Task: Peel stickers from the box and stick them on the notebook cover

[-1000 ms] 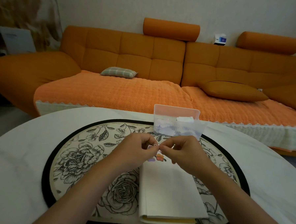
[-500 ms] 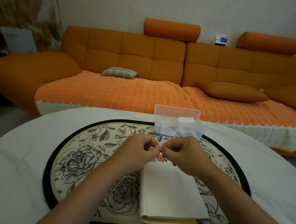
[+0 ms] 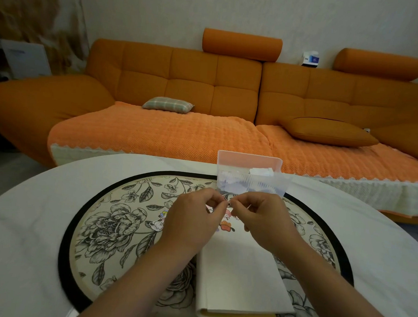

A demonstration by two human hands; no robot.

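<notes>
pinching a small sticker (image 3: 229, 203) between them, the left hand (image 3: 195, 220) and right hand (image 3: 262, 221) meet fingertip to fingertip, thumb and forefinger of each pressed on the piece and the other fingers curled loosely behind. the piece is so small that i cannot tell whether its backing is already off; this looks like the peeling step.

directly below the fingertips lies the far end of the notebook (image 3: 240, 276), its pale cover running back from the fingers toward the wrists. two stickers seem to be on that cover already: an orange sticker (image 3: 226, 226) just under the gap between the hands, and a pink sticker (image 3: 231, 211) a little nearer the fingertips, partly hidden. just beyond the fingertips stands the clear box (image 3: 250, 175), with more white pieces inside. beside the left hand's knuckles, on the outer side, a couple of colourful scraps (image 3: 160, 221) lie on the flowered mat (image 3: 107, 228), stickers or backings, i cannot say which.

so the job seems only begun: most of the cover behind the fingers is bare, and the box looks well stocked.
</notes>
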